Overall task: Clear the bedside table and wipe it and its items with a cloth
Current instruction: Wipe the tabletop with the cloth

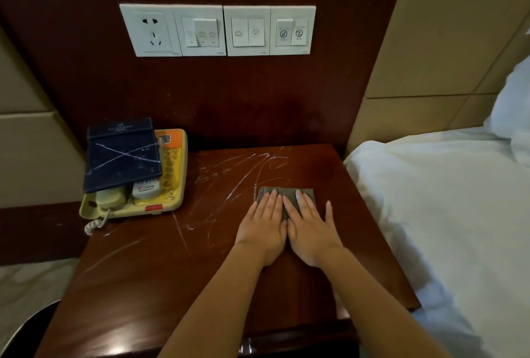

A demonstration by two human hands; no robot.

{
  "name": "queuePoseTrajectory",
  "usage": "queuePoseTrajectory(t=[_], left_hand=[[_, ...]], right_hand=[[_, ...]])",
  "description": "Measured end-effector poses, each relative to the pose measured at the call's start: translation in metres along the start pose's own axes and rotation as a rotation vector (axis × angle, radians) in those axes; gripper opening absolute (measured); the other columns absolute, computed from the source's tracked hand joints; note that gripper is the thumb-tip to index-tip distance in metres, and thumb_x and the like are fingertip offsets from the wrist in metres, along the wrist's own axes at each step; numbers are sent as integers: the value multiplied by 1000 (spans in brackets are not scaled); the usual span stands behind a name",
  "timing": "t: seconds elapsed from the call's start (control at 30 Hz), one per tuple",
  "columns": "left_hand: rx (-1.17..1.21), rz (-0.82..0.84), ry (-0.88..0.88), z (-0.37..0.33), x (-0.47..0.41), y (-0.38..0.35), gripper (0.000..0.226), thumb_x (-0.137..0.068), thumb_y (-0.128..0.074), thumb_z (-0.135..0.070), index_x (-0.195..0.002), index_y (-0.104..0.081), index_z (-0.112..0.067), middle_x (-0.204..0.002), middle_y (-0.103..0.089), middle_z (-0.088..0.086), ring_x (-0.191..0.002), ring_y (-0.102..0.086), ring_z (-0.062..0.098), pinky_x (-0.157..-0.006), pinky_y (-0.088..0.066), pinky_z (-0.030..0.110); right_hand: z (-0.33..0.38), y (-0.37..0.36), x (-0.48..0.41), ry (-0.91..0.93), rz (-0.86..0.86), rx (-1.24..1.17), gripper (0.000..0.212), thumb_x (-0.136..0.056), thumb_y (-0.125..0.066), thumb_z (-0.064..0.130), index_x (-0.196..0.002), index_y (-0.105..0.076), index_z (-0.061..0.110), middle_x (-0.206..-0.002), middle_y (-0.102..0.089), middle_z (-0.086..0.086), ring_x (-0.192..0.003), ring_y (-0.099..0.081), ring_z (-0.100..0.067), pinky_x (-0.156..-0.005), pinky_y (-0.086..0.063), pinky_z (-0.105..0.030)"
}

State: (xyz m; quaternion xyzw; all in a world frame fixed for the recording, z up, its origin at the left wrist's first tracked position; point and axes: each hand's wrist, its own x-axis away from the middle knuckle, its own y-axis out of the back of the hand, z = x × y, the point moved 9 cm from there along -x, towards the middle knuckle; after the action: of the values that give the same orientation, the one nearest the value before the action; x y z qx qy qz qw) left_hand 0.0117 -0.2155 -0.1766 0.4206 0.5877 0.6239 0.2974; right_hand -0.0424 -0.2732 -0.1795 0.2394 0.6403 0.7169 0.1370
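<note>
On a dark red-brown wooden bedside table (160,271) streaked with white marks, a left hand (265,228) and right hand (311,228) lie flat side by side, fingers straight, pressing a folded grey cloth (286,195) under the fingertips. Well left of the fingers sits a yellow telephone (169,185) under a dark blue folder (123,154).

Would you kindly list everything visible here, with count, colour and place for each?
bedside table: one, dark reddish wood, centre, white streaks on top
cloth: one, grey, folded, on the table right of centre
telephone: one, yellow, table's back left corner
folder: one, dark blue, lying on the telephone
wall plates: four, white, on the panel above the table
bed: one, white linen, right of the table
left hand: one, flat on the cloth
right hand: one, flat on the cloth, beside the left
</note>
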Motion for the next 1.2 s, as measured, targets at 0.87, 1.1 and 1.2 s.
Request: queuePoseTrajectory(t=[0.87, 1.1, 1.2], left_hand=[[-32, 40, 83, 39, -94, 19, 55, -102, -5, -35, -149, 14, -13, -157, 20, 3, -145, 16, 16, -120, 3, 36], [-208, 29, 102, 19, 12, 4, 56, -101, 0, -36, -147, 16, -9, -157, 20, 8, -145, 17, 19, -117, 9, 35], [-213, 55, 97, 14, 53, -4, 56, -102, -1, -36, -147, 16, -7, -157, 19, 9, -145, 17, 19, -118, 8, 35]], right_hand=[[-15, 17, -101, -53, 28, -19, 53, -101, -8, 39, -150, 11, 29, -158, 17, -1, -145, 15, -15, -115, 12, -52], [26, 0, 1, -6, 47, -22, 54, -101, -9, 39, -150, 12, 27, -158, 20, -2, -145, 18, -15, -115, 10, -54], [42, -8, 38, 9, 70, -13, 55, -101, -9, 40, -150, 13, 26, -157, 21, -3, -144, 19, -16, -115, 10, -54]])
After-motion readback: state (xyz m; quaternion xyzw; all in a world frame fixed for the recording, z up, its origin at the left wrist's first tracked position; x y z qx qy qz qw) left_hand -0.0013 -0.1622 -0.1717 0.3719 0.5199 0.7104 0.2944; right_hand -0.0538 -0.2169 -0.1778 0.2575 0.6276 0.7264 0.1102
